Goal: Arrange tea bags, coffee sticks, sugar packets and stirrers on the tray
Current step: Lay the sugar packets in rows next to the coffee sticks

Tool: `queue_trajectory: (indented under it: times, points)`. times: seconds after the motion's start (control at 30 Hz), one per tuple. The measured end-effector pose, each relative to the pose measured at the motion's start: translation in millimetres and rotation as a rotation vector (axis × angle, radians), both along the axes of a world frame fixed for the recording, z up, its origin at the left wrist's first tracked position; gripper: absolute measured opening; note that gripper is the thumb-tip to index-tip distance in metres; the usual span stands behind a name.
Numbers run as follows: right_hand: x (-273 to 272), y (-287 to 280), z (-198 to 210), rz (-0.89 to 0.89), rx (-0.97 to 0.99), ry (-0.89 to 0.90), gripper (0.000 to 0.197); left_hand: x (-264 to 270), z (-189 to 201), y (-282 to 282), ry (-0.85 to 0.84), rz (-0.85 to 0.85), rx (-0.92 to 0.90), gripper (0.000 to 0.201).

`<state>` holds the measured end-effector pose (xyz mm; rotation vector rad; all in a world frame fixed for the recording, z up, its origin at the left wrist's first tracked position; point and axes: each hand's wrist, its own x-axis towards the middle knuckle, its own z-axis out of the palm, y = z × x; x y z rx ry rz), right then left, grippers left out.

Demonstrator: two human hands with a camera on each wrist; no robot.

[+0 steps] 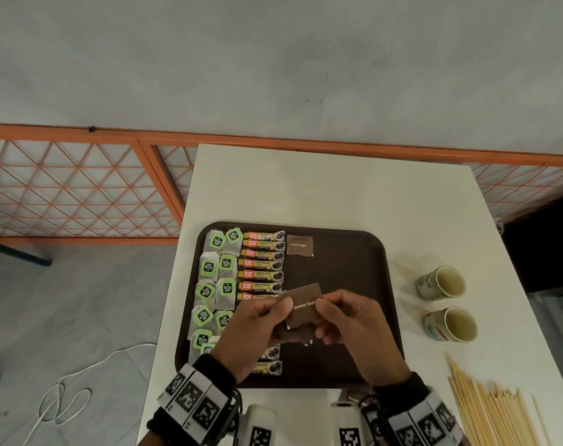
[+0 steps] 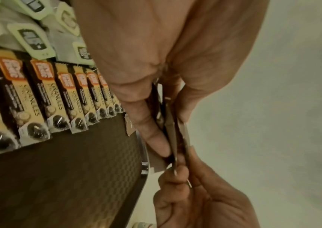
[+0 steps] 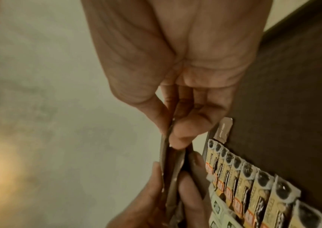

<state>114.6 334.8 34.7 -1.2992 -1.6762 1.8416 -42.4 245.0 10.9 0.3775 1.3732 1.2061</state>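
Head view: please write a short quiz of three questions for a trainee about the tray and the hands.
1. True or false: one brown sugar packet already lies on the dark brown plastic tray.
2. What do the left hand and the right hand pinch together?
3. Where are the thin wooden stirrers? A) on the tray B) on the white table, right of the tray

Key: 1 true; 2 a few brown sugar packets; 3 B
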Motion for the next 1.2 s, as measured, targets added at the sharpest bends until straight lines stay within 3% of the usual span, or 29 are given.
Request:
queue_trajectory:
  times: [0.17, 0.27, 0.4, 0.5, 0.63, 0.73, 0.83, 0.93, 1.2]
  points:
    - [3, 6, -3, -0.028, -0.237, 0.091, 0.022, -6, -8, 1, 0.003, 0.000, 0.000, 0.024]
    - [2, 13, -7, -0.054, -0.381, 0.128, 0.020, -7, -12, 3, -0.029, 0.042, -0.019, 0.021]
    - [-8, 53, -30, -0.188, -0.138, -0.132, 0.012, -11, -21, -1, 0.099, 0.121, -0.054, 0.011]
    - [-16, 100, -60, -0.290, -0.011, -0.299, 0.009, -17, -23, -12, 0.068, 0.144, -0.091, 0.011]
    - [-23, 136, -92, -0.253, 0.027, -0.494, 0.013, -21, -25, -22, 0.063, 0.135, -0.114, 0.012]
    - [-21, 138, -93, -0.156, 0.344, -0.810, 0.026, -23, -26, -25, 0.055, 0.136, -0.150, 0.010]
    - [-24, 130, -93, 0.061, 0.579, -0.771, 0.024, -23, -25, -26, 0.045, 0.134, -0.166, 0.010]
    - [-31, 130, -101, 0.299, 0.658, -0.765, 0.025, -23, -26, -27, 0.046, 0.148, -0.172, 0.011]
    - [-42, 140, -106, 0.323, 0.720, -0.736, 0.022, -30, -26, -30, 0.050, 0.182, -0.161, 0.015]
